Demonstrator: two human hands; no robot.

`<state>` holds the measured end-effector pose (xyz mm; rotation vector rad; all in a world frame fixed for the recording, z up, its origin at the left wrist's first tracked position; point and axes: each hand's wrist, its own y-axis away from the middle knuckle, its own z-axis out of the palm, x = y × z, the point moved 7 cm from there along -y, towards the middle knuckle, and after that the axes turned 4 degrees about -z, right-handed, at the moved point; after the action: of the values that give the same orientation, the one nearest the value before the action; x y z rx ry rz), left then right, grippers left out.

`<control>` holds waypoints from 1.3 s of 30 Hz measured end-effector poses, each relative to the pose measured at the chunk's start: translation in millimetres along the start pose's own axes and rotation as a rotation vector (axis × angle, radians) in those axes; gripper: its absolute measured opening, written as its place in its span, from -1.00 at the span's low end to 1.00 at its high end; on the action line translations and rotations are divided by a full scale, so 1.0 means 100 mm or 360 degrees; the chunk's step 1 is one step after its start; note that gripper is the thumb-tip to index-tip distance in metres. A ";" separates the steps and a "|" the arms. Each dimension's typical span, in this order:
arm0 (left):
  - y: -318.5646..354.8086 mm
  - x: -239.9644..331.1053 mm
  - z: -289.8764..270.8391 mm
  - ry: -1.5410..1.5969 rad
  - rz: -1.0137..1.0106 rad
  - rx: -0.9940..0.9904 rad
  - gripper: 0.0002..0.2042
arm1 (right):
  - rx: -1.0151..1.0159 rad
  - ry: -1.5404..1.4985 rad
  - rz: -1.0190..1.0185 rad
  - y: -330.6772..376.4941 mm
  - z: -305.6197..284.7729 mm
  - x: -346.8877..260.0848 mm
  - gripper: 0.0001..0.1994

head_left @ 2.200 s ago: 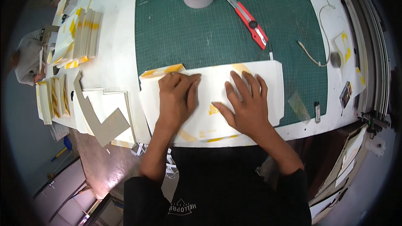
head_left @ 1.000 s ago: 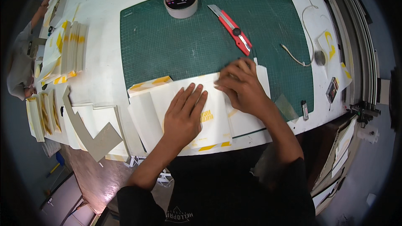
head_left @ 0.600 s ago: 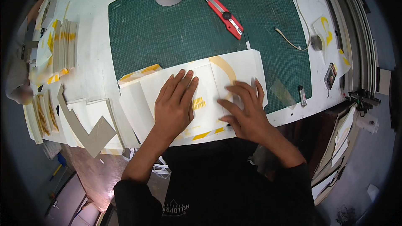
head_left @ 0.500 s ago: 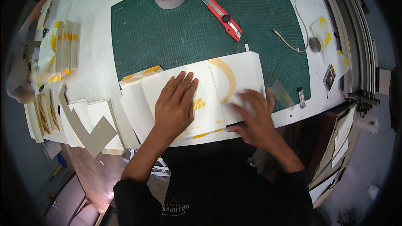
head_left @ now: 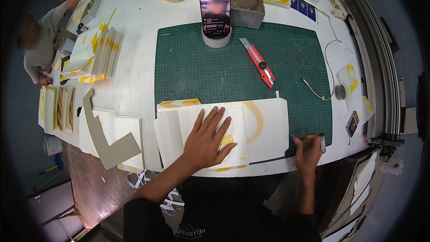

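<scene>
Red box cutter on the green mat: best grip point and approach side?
Take the red box cutter by its long red handle, around the dark slider at mid-body, probably from above. It lies flat and diagonal on the cutting mat, with its metal tip toward the phone, so close the fingers across its narrow width, clear of that end.

Black printed tee, bare forearms

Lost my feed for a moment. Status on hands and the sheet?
Left hand flat on white folded sheet. Right hand at mat edge, touching small dark tool. Red cutter lies apart.
</scene>
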<state>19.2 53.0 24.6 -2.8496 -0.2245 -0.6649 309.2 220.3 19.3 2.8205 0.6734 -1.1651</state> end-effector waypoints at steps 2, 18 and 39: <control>0.01 0.01 0.01 0.0012 -0.0016 0.0000 -0.33 | -0.0058 -0.0262 -0.0165 0.14 0.13 -0.29 -0.72; -0.03 0.01 0.06 -0.0010 -0.0014 -0.0054 -0.31 | -0.0198 0.0211 -0.1441 -0.88 1.14 -1.51 -0.77; 0.02 0.00 0.08 -0.0017 -0.0015 -0.0043 -0.38 | -0.0119 0.0529 -0.0607 -0.08 -0.05 -0.05 -0.63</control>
<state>22.8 53.1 17.6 -2.8799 -0.2321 -0.6599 306.1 226.9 27.4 2.9281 1.2904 -0.6746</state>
